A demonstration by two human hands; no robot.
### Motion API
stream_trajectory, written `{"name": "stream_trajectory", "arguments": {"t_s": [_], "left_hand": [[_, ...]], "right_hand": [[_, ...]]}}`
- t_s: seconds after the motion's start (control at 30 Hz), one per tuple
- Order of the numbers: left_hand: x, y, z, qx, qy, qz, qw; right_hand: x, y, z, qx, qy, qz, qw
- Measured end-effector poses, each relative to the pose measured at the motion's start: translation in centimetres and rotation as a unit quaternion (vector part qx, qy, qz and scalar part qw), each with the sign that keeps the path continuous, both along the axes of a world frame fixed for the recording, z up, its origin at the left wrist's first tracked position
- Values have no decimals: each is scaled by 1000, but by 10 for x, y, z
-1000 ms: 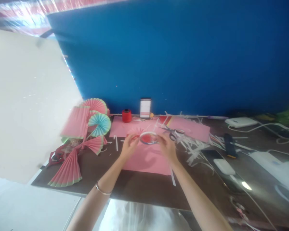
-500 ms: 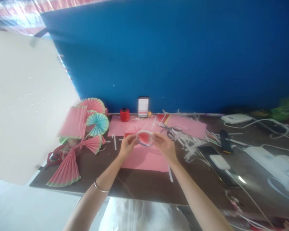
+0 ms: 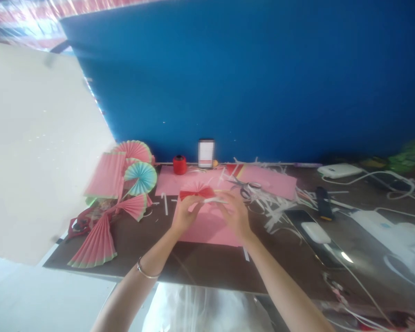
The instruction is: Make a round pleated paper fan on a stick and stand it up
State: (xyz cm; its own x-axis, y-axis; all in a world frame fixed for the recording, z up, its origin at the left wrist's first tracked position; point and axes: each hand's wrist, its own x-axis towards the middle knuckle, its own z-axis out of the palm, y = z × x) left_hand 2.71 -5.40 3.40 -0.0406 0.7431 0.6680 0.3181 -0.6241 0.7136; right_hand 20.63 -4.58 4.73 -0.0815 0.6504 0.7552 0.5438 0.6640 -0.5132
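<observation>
1. Well, one dark table (image 3: pixel 207 267), one pink sheet (image 3: pixel 210 228) on its near side.
2. Left hand (image 3: pixel 186 215) and right hand (image 3: pixel 237 215): two, both pinching.
3. One pair of scissors (image 3: pixel 242 186) beyond.
4. One white ring (image 3: pixel 210 200), pinched at opposite sides above the sheet: just tipped edge-on, its opening now hidden from me.
5. One red spool (image 3: pixel 180 166).

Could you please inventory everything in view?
Slim band: one, white, between hands.
Flat paper sheets: several, pink, mid-table.
Pleated paper fans: several, pink and blue, left and centre.
Cylindrical spool: one, red, back.
Upright device: one, dark-rimmed, back.
Smooth panel: one, blue, behind.
Metal scissors: one, dark, right of hands.
Paper strips: many, white, scattered.
Flat phone: one, black, right.
Cables and small devices: several, white, right.
Flat table: one, brown, underneath.
Metal bracelet: one, silver, left forearm.
Left hand: one, holding band.
Right hand: one, holding band.
</observation>
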Motion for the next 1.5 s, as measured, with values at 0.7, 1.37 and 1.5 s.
{"name": "stream_trajectory", "arguments": {"t_s": [0.7, 1.37, 1.5], "left_hand": [[3, -3, 4, -99, 36, -56, 993], [2, -9, 9, -54, 101, -40, 993], [2, -8, 5, -8, 97, 13, 995]], "right_hand": [[-1, 5, -7, -80, 75, -66, 992], [1, 3, -4, -243, 185, -30, 952], [0, 0, -3, -115, 105, -81, 985]]}}
